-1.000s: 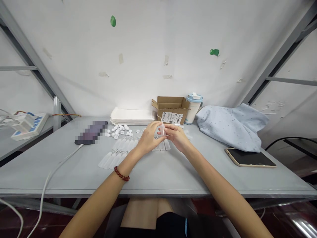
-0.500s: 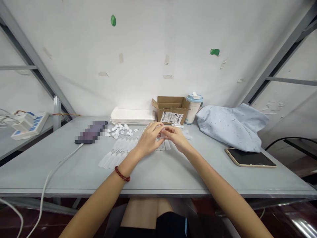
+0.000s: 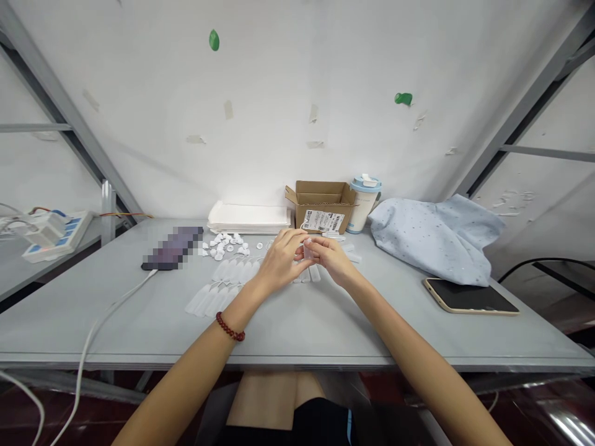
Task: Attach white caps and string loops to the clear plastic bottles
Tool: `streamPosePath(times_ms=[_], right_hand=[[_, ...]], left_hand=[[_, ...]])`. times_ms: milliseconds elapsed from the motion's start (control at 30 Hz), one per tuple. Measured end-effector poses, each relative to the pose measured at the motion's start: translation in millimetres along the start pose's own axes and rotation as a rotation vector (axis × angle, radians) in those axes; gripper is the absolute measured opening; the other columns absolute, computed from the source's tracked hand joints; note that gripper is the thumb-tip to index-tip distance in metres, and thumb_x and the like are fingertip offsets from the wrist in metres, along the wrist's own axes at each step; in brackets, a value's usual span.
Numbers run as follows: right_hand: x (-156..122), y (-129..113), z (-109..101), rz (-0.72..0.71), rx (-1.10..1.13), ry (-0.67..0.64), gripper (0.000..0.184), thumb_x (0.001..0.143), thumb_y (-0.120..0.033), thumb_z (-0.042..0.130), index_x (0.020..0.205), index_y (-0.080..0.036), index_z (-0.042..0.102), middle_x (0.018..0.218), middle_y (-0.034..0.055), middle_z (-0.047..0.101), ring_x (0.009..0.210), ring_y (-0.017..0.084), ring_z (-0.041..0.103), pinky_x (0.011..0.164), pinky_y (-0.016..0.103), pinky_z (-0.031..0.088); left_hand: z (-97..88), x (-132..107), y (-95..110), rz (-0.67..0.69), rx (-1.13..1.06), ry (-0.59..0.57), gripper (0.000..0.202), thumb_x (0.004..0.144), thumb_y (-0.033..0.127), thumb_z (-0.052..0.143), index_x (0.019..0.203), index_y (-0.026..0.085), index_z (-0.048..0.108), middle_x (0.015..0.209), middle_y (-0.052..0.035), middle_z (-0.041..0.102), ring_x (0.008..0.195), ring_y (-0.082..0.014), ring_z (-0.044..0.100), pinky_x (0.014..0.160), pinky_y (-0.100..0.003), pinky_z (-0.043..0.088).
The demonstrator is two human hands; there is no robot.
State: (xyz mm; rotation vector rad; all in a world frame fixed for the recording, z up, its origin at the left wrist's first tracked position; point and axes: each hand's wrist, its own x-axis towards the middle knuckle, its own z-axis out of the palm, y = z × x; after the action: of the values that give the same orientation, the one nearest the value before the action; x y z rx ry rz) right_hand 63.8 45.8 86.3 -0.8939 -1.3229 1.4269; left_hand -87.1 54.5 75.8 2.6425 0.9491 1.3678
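My left hand (image 3: 282, 260) and my right hand (image 3: 328, 255) meet above the middle of the table, their fingertips pinched around a small translucent white piece (image 3: 307, 249). Fingers cover most of it, so its exact kind is not clear. Under and left of the left hand lie rows of frosted flat white pieces with thin loops (image 3: 209, 300), shaped like tags. More of these flat pieces (image 3: 315, 272) lie below the fingers. Behind them on the left is a pile of small white caps (image 3: 226, 243), with one round white part (image 3: 259, 246) apart from the pile.
An open cardboard box (image 3: 325, 193) and a lidded cup (image 3: 363, 207) stand at the back, beside a white stack (image 3: 250, 218). Light blue cloth (image 3: 432, 235) and a phone (image 3: 469, 296) lie right. A blurred dark device (image 3: 173, 248) with a cable lies left.
Both hands stay together in nearly the same place. The left thumb has shifted slightly right, and the translucent piece shows a little more between the fingers.
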Motion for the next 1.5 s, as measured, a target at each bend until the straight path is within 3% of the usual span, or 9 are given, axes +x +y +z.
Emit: streamPosePath(times_ms=[167, 333, 500, 600, 867, 1033, 1500], right_hand=[[-1, -2, 1, -0.014, -0.033, 0.014, 0.021, 0.076, -0.032, 0.061, 0.087, -0.014, 0.062, 0.078, 0.0061, 0.067, 0.075, 0.018, 0.066, 0.069, 0.031, 0.051], [-2, -3, 7, 0.023, -0.09, 0.107, 0.017, 0.078, -0.027, 0.058, 0.09, -0.015, 0.055, 0.075, 0.0054, 0.069, 0.071, 0.016, 0.066, 0.062, 0.028, 0.051], [-6, -3, 14, 0.022, -0.196, 0.049, 0.019, 0.078, -0.033, 0.061, 0.08, -0.016, 0.053, 0.071, 0.0042, 0.066, 0.057, 0.012, 0.06, 0.048, 0.023, 0.047], [-9, -1, 16, 0.044, -0.271, -0.056, 0.02, 0.077, -0.034, 0.062, 0.078, -0.015, 0.056, 0.066, 0.0021, 0.062, 0.055, 0.012, 0.06, 0.042, 0.02, 0.042], [-21, 1, 27, 0.172, -0.436, -0.513, 0.032, 0.077, -0.045, 0.06, 0.073, -0.013, 0.06, 0.07, 0.0032, 0.065, 0.048, 0.007, 0.056, 0.04, 0.018, 0.035], [-26, 9, 36, 0.225, -0.482, -0.654, 0.03, 0.079, -0.04, 0.059, 0.066, -0.013, 0.058, 0.064, 0.001, 0.064, 0.042, 0.005, 0.052, 0.042, 0.018, 0.034], [-23, 28, 45, 0.077, -0.625, -0.566, 0.021, 0.081, -0.03, 0.057, 0.082, -0.013, 0.069, 0.06, -0.0012, 0.062, 0.047, 0.006, 0.04, 0.048, 0.019, 0.032]], left_hand=[[-4.1, 1, 3, 0.021, -0.003, -0.007, 0.035, 0.076, 0.024, 0.066, 0.109, 0.018, 0.054, 0.113, -0.0106, 0.06, 0.111, -0.0257, 0.049, 0.091, -0.044, 0.044], [-12.0, 4, 4, 0.022, -0.004, -0.087, 0.032, 0.076, 0.022, 0.066, 0.105, 0.018, 0.056, 0.111, -0.0091, 0.062, 0.107, -0.0256, 0.05, 0.088, -0.043, 0.045], [-30.0, -4, 6, -0.033, -0.003, -0.171, 0.033, 0.072, 0.025, 0.069, 0.102, 0.019, 0.057, 0.107, -0.0074, 0.062, 0.105, -0.0257, 0.049, 0.088, -0.043, 0.044], [-46.5, -16, 9, -0.077, -0.005, -0.262, 0.033, 0.072, 0.026, 0.068, 0.103, 0.021, 0.057, 0.107, -0.0064, 0.062, 0.106, -0.026, 0.048, 0.088, -0.042, 0.044], [-83.7, -55, 25, -0.189, -0.103, -0.479, 0.034, 0.07, 0.031, 0.069, 0.102, 0.024, 0.058, 0.105, -0.0046, 0.062, 0.107, -0.025, 0.048, 0.087, -0.041, 0.045], [-95.6, -70, 31, -0.252, -0.159, -0.607, 0.036, 0.069, 0.028, 0.071, 0.102, 0.026, 0.058, 0.106, -0.0026, 0.061, 0.106, -0.0222, 0.048, 0.087, -0.036, 0.045], [-93.0, -82, 12, -0.182, 0.032, -0.586, 0.034, 0.073, 0.03, 0.068, 0.104, 0.023, 0.057, 0.104, -0.0038, 0.061, 0.105, -0.0245, 0.048, 0.087, -0.037, 0.041]])
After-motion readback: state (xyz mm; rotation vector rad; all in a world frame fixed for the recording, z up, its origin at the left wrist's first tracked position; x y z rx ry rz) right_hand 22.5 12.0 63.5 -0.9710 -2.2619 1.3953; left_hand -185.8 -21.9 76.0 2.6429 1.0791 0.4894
